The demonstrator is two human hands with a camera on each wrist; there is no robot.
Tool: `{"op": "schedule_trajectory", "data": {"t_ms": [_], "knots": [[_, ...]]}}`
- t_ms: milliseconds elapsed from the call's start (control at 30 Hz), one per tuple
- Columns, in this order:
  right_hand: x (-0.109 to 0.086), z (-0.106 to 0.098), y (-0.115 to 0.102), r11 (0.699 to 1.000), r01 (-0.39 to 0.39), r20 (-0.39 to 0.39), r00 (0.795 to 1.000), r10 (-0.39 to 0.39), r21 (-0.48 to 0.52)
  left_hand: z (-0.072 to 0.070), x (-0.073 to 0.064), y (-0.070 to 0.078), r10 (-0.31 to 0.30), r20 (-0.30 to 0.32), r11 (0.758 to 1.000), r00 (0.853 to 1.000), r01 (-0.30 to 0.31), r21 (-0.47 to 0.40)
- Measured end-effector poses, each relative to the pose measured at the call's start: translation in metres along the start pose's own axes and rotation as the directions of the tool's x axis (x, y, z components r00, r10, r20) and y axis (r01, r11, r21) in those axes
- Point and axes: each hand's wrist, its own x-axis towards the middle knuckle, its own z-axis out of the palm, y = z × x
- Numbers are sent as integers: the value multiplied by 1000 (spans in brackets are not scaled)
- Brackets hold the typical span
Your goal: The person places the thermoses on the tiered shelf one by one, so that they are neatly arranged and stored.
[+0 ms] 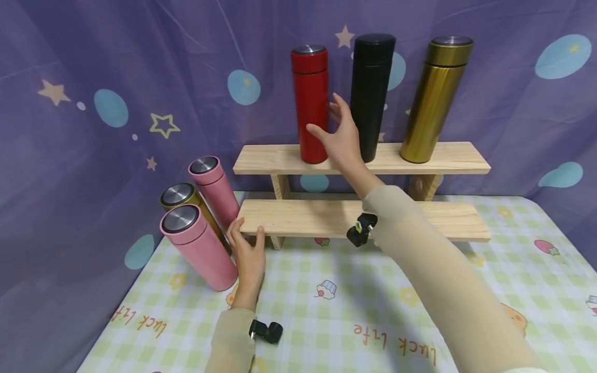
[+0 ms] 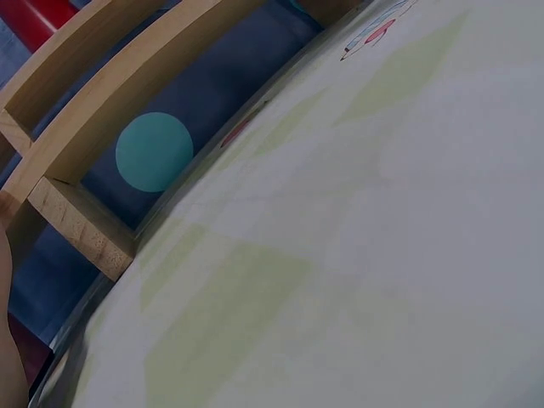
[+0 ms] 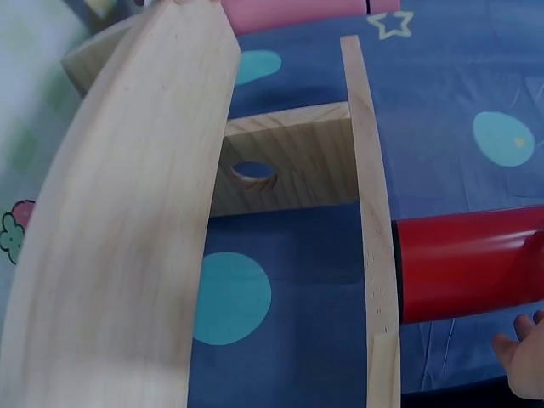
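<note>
Cloth-covered bench (image 1: 303, 321) lies below; right fingers (image 1: 344, 110) spread wide, the red bottle (image 1: 310, 103) just left of them. Likely step: reaching or releasing; gripping calls for closing. Left fingers (image 1: 238, 238), parted, touch the lower shelf (image 1: 303, 215).

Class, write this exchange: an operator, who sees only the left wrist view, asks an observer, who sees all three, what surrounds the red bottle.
Operator: I see only part of a red bottle. What stands next to it?
Observer: A black bottle, just right of it in the head view.
Operator: Where is the right hand?
Observer: The right hand is raised beside the red bottle, thumb and fingers spread.
</note>
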Motion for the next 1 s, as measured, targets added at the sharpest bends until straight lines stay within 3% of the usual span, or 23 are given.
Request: {"op": "schedule_trajectory", "data": {"t_ms": [167, 400, 667, 1000], "knots": [[-16, -14, 0, 999, 35, 33, 999, -36, 23, -1, 1, 1, 10, -12, 1000, 1000, -10, -4], [-44, -37, -2, 986, 90, 76, 992, -101, 137, -1, 0, 0, 5, -14, 1000, 1000, -5, -5], [-76, -60, -2, 983, 131, 80, 987, -142, 130, 0, 0, 0, 10, -13, 1000, 1000, -10, -1], [-114, -86, 6, 975, 159, 18, 986, -164, 154, 0, -1, 0, 4, -11, 1000, 1000, -4, 0]]}}
